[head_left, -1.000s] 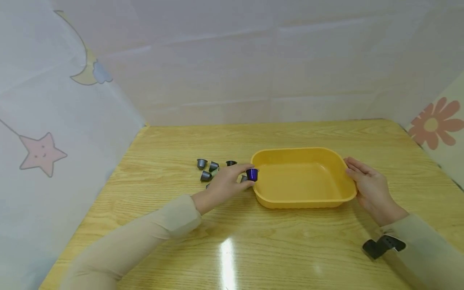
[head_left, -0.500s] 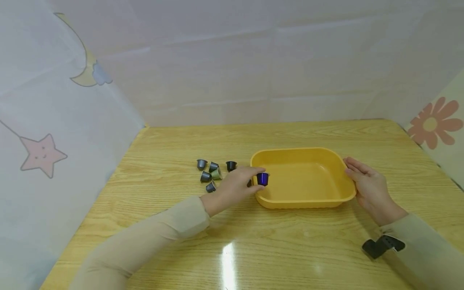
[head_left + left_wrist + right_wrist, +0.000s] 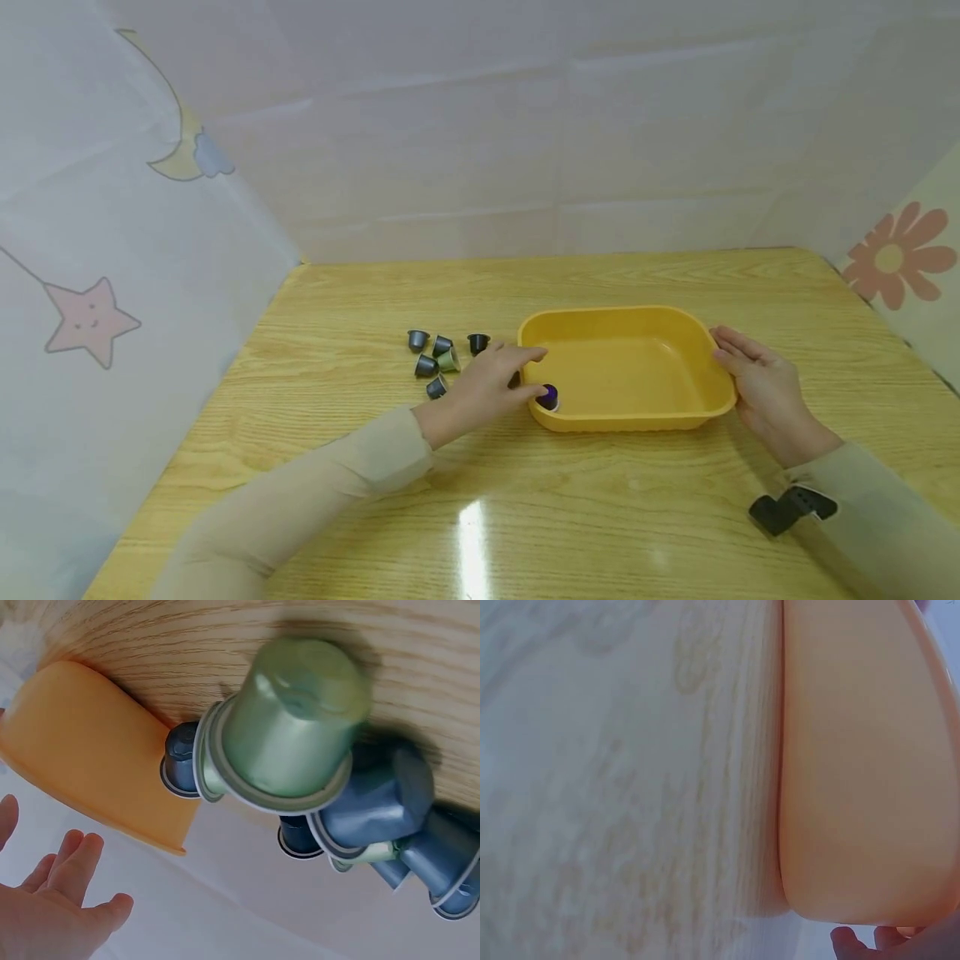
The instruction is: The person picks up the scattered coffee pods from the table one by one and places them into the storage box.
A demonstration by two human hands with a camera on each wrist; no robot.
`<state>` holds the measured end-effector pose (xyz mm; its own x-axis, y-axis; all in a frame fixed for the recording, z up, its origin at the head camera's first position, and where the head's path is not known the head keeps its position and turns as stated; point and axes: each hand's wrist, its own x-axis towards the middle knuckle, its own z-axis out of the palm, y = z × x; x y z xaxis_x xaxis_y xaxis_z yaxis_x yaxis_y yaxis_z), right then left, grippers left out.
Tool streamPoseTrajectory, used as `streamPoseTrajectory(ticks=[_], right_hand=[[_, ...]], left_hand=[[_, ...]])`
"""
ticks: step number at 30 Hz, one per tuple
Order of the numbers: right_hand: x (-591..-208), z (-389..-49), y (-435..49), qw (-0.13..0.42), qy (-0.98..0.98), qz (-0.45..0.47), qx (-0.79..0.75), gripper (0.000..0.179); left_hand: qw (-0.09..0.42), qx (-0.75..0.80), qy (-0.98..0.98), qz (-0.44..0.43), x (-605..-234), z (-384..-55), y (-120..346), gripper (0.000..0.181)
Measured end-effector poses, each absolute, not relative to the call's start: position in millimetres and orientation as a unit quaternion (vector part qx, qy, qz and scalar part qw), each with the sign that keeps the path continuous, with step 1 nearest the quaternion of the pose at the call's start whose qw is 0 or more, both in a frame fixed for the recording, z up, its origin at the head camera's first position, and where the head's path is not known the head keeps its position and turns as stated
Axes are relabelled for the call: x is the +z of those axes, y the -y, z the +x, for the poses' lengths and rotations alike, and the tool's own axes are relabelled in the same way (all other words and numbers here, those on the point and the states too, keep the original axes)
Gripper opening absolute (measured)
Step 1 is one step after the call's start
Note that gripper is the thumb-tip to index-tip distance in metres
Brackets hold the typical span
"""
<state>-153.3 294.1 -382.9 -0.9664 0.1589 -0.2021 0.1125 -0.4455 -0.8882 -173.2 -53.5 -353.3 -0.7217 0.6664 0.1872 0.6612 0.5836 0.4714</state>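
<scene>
In the head view my left hand point(image 3: 491, 379) is over the left end of a yellow plastic basin point(image 3: 630, 415), thumb and forefinger spread apart. Just beyond the thumb tip, a purple-blue coffee capsule point(image 3: 549, 397) lies in the basin's near left corner. The left wrist view shows the same hand point(image 3: 56, 907) with fingers extended and nothing between them. On the far side, my right hand point(image 3: 768, 396) grips the basin's right rim, thumb over the edge. Only some fingertips of that hand point(image 3: 900, 941) show in the right wrist view, by the basin wall point(image 3: 870, 780).
Several dark grey-blue capsules point(image 3: 426, 365), a green capsule point(image 3: 448, 360) and a black capsule point(image 3: 478, 342) lie on the wooden table point(image 3: 360, 317) left of the basin. Another dark capsule point(image 3: 180, 760) sits against the basin's outer wall. A printed cloth point(image 3: 450, 125) surrounds the table.
My left hand moved right over the basin's rim with the purple-blue capsule, then let it go. The capsule dropped into the basin. My right hand stayed at the basin's right end.
</scene>
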Motion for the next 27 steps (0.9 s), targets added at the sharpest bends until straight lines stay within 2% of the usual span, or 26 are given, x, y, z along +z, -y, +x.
streamPoseTrajectory(ticks=[6,13,22,27], right_hand=[[-381.7,-153.2,-295.3,0.012,0.52,-0.126,0.845,0.028],[-380.8,-153.5,-294.5,0.017,0.522,-0.128,0.843,0.026],[-381.7,-153.6,-294.6,0.019,0.519,-0.124,0.845,0.029],[-382.4,-154.1,-293.4,0.016,0.516,-0.124,0.848,0.03]], left_hand=[[-0.013,0.266,-0.895,0.357,-355.2,-173.3,65.4,0.05],[0.013,0.289,-0.906,0.309,-358.2,-171.9,80.3,0.052],[-0.014,0.264,-0.907,0.327,-366.8,-178.1,86.8,0.049],[-0.003,0.236,-0.917,0.322,-372.9,-184.8,87.3,0.049]])
